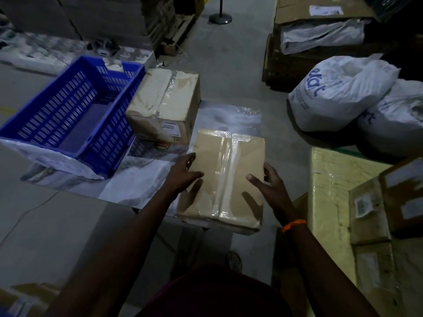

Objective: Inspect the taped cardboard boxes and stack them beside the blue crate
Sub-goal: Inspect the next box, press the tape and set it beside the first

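The taped cardboard box [223, 179] lies right between the hands, flat on a pale plastic sheet [142, 179]. Its long axis runs straight away from the person, with the shiny tape seam along that same line. The left hand [184, 173] clasps the box's left edge and the right hand [269, 183] its right edge, each with the thumb laid on top and the fingers down the side. I can't judge how firm the hold is in this dim light. What matters for the next move is where the stack sits. A second taped box [162, 106] stands ahead of the hands and off to the left, and looks to be up against the near wall of the blue crate [68, 110]. So I'd expect the carry to go forward and leftward, led by the left hand, which is the nearer one. The second box's seam runs much the same way, so little turning seems needed. White sacks [338, 94] lie well off beyond the right hand.
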Demonstrator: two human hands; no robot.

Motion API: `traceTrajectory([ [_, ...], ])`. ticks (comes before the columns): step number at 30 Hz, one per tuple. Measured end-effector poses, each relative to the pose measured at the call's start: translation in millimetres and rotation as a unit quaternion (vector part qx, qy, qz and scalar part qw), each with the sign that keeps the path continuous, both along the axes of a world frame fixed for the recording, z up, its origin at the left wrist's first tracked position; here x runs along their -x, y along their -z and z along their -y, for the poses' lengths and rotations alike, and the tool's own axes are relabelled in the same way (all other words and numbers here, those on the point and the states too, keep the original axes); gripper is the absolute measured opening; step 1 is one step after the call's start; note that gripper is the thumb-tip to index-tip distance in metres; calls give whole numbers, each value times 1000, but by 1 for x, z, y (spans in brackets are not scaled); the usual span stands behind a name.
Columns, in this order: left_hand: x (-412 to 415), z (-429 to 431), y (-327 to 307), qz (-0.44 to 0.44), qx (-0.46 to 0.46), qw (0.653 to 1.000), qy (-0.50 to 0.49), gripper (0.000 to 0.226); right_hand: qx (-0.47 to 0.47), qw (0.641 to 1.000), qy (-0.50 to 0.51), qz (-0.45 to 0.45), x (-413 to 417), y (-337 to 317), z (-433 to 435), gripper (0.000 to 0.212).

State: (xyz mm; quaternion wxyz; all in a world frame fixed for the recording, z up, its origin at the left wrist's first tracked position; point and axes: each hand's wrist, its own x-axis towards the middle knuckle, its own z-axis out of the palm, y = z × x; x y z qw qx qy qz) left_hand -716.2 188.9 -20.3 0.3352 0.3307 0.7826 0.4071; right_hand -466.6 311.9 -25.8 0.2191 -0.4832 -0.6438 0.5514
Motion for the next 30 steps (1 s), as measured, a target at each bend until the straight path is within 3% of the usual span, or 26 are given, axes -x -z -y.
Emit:
traceTrajectory([
  [2, -1, 1, 5, 7, 12, 1000, 15, 80, 16, 1000, -21, 10, -2, 9, 0, 82],
  [5, -1, 20, 10, -70, 3, 989, 130, 90, 8, 996, -87, 20, -13, 20, 7, 106],
  [7, 0, 42, 15, -129, 21, 965, 229, 109, 6, 988, -141, 61, -27, 23, 14, 133],
  [9, -3, 67, 24, -165, 66, 945, 276, 126, -35, 963, -240, 115, -42, 26, 25, 147],
  [12, -8, 89, 39, -197, 86, 937, 276, 129, -87, 928, -330, 148, -56, 34, 38, 139],
  [16, -9, 73, 48, -242, 74, 939, 233, 117, -158, 936, -284, 134, -54, 48, 27, 112],
  [21, -18, 28, 43, -270, 79, 946, 160, 100, -205, 946, -219, 121, -43, 58, -23, 96],
  [26, 13, -43, 42, -409, 85, 886, 201, 87, -240, 945, -185, 126, -12, 68, -77, 93],
  [30, 52, -91, 39, -471, 127, 847, 212, 90, -249, 944, -176, 123, 30, 66, -115, 95],
])
